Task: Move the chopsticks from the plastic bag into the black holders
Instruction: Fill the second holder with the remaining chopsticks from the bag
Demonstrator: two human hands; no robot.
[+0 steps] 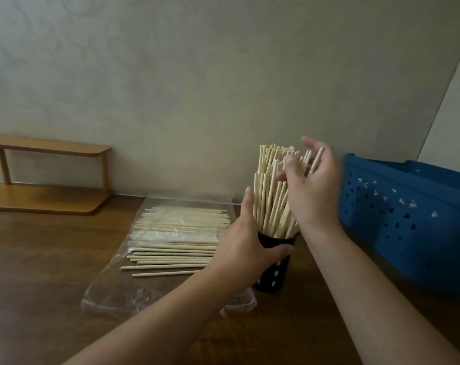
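- Dark brown wooden counter (pixel 39 285) fills the foreground; both bare forearms reach in from the bottom edge.
- Clear, crinkled plastic bag (pixel 113 293) lies flat on the counter, left of centre, its mouth toward the person's side; the left forearm crosses over its near right corner.
- Pale wooden chopsticks still in the bag (pixel 176 233) lie in a loose horizontal stack, several near ones fanned out toward the bag's opening.
- Left hand (pixel 240 243) grips the black perforated cylindrical holder (pixel 272 272) at its rim, thumb across the front, fingers wrapped round the far side out of view.
- Holder stands upright on the counter, just right of the bag, packed with a bundle of upright chopsticks (pixel 269 201) that lean slightly right.
- Right hand (pixel 313 185) is at the upper right of the bundle, fingers (pixel 311 143) spread and relaxed, palm and thumb against the chopstick tops; some motion blur.
- Blue plastic basket with triangular cut-outs (pixel 408 219) sits right of the holder, near but apart.
- Small two-tier light wooden shelf (pixel 49 148) stands at far left against the wall.
- Beige textured wall (pixel 197 75) behind everything.
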